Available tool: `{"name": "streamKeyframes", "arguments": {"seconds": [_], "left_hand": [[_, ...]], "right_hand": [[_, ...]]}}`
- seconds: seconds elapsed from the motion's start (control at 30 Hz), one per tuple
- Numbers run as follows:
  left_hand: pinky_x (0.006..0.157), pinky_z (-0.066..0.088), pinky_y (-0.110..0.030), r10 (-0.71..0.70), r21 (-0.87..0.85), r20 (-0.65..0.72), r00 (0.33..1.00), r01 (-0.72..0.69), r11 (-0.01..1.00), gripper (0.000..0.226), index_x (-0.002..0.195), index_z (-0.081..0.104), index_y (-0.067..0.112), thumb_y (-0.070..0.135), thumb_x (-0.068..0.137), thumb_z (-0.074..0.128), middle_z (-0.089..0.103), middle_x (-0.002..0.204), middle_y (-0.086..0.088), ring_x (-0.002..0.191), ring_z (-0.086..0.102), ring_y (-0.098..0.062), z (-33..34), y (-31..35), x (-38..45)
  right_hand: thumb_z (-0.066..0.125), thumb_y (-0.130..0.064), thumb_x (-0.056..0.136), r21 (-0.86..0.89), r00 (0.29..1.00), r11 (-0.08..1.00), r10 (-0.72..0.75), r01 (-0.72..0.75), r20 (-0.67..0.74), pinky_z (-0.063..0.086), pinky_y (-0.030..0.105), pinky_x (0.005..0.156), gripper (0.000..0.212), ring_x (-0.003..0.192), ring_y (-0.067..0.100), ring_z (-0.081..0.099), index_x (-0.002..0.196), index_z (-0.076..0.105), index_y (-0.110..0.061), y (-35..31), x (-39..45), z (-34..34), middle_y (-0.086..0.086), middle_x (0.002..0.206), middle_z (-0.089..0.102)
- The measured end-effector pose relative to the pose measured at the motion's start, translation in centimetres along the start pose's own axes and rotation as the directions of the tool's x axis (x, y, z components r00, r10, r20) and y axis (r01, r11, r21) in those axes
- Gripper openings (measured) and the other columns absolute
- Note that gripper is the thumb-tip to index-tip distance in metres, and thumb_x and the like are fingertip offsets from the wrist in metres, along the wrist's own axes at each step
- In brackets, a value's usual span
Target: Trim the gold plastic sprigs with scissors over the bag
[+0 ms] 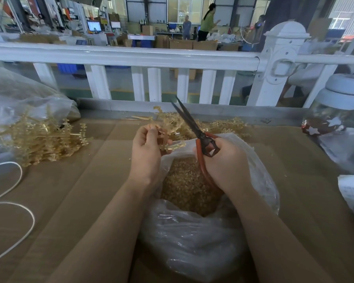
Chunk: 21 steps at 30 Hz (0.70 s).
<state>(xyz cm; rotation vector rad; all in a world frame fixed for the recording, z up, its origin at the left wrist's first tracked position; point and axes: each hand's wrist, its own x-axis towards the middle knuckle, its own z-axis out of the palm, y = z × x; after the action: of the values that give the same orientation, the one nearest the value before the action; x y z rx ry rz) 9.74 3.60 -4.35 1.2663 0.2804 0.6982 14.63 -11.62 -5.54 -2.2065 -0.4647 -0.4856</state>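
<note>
**Sprig Held Left, Blades Raised Right, Above the Bag**

While poised over the open clear plastic bag [260, 180] half full of gold clippings, left hand [146, 152] pinching a branched gold plastic sprig [168, 129] between thumb and curled fingers [151, 132], stems fanning up and away toward the white railing [131, 58]. Right hand [227, 162] wrapped round the orange handles of long dark-bladed scissors [187, 119], blades slightly parted and pointing up and to the left. Sprig just left of the blades, its long axis roughly crossing theirs, tips close to the cutting edges but seemingly not yet between them. Judged: the coming cut turns on swinging the blades leftward onto the sprig, right hand the nearer to that job. More untrimmed gold sprigs heaped [39, 139] on the brown cardboard-covered table [90, 201] to the left, spilling from another clear bag; a further loose cluster behind the hands.
</note>
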Motion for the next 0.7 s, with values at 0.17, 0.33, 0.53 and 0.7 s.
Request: {"name": "streamKeyframes", "arguments": {"seconds": [0.17,0.33,0.53,0.7], "left_hand": [[0.053,0.046,-0.022,0.034,0.037,0.173,0.984,-0.041,0.998,0.022,0.091,0.057,0.009,0.018,0.106,0.044,0.059,0.067,0.005,0.058,0.054,-0.010,0.2,0.1,-0.3],[0.058,0.046,-0.023,0.044,0.084,0.313,0.949,-0.074,0.994,0.021,0.088,0.058,0.010,0.016,0.104,0.047,0.059,0.072,0.005,0.062,0.052,-0.011,0.1,0.0,-0.6],[0.060,0.043,-0.023,0.045,0.096,0.346,0.937,-0.083,0.992,0.021,0.083,0.060,0.010,0.011,0.102,0.051,0.058,0.079,-0.003,0.065,0.051,-0.013,0.2,0.2,-0.6],[0.063,0.041,-0.030,0.010,0.003,0.384,0.923,-0.012,1.000,0.015,0.087,0.064,0.008,0.013,0.098,0.055,0.060,0.076,-0.002,0.064,0.050,-0.014,0.1,0.3,-0.6]], "right_hand": [[0.071,-0.046,0.089,0.286,0.979,0.938,0.174,-0.198,0.108,0.047,0.022,0.055,0.036,0.058,0.005,0.064,0.063,0.069,-0.022,0.2,0.6,-0.6,-0.010,0.058,0.067],[0.073,-0.055,0.076,0.588,0.963,0.765,0.172,-0.263,0.206,0.054,0.023,0.062,0.033,0.057,0.009,0.068,0.073,0.073,-0.022,-1.2,0.3,-1.8,0.000,0.071,0.075],[0.062,-0.057,0.086,0.605,0.930,0.718,0.167,-0.343,0.328,0.032,0.020,0.039,0.043,0.041,0.012,0.042,0.094,0.072,-0.015,-1.6,0.2,-3.3,0.007,0.083,0.077],[0.070,-0.014,0.092,0.584,0.920,0.734,0.144,-0.346,0.364,0.040,0.009,0.045,0.010,0.044,-0.001,0.054,0.096,0.073,-0.005,-2.0,0.5,-3.6,0.009,0.078,0.073]]}}
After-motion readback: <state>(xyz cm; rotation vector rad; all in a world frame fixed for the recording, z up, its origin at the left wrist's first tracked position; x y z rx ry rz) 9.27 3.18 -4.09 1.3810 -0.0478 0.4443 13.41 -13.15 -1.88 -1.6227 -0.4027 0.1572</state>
